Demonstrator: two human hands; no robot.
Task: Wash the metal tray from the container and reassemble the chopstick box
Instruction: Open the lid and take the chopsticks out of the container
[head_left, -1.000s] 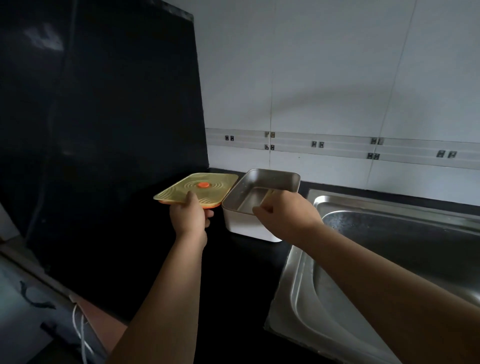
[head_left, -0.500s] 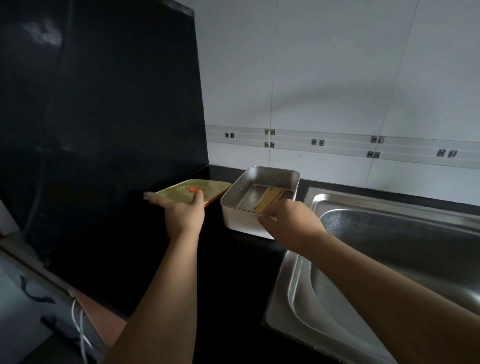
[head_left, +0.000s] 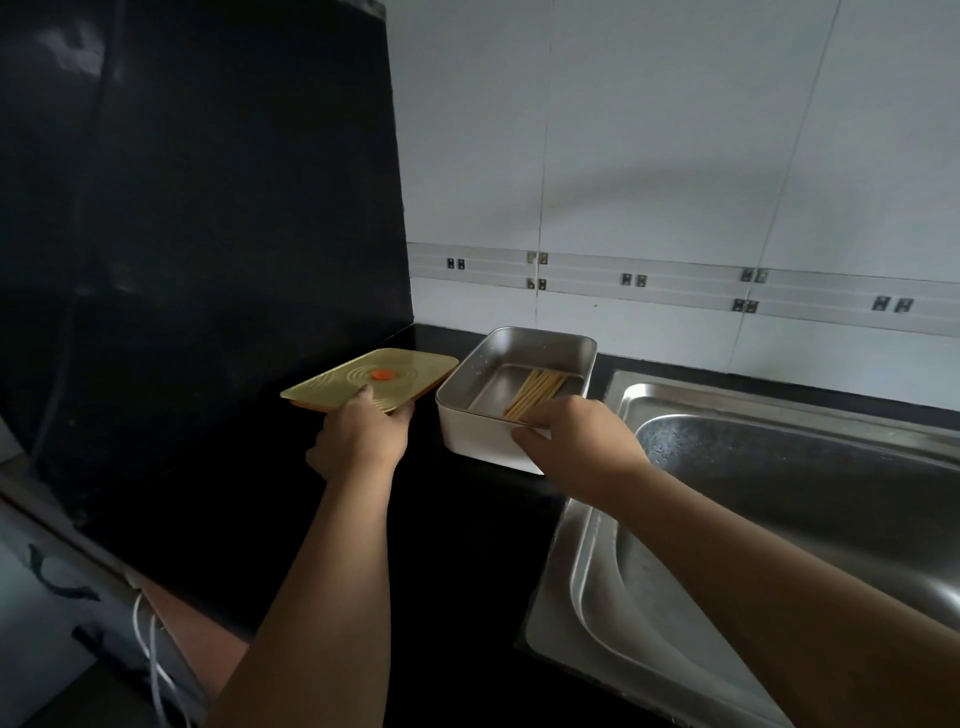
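1. Now that the lid (head_left: 371, 382) is off the box, it sits low over the dark counter (head_left: 249, 493), left of centre in the frame. A second ago you were holding it up in the air beside the box.
2. Your left hand (head_left: 361, 441) is at the lid's near edge, with a fingertip on its ribbed top. Half a second ago the fingers were spread flat over it, and now they are bunched. I cannot tell whether you are gripping the lid or only resting on it.
3. At centre frame the white container (head_left: 478, 444) stands on the counter with the metal tray (head_left: 519, 345) seated inside it. It looks level now, whereas a second ago it was tipped toward you.
4. A bundle of chopsticks (head_left: 540, 392) lies on the tray floor. Your hand hid them a second ago, so they probably have to come out before the tray can be washed.
5. Your right hand (head_left: 576, 441) is clamped on the tray's near rim, with the fingers curled over the edge and the thumb against the white wall.
6. The steel sink (head_left: 779, 499) fills the right of the frame, just beside the container. With the lid out of the way, lifting the tray across looks like the next step.
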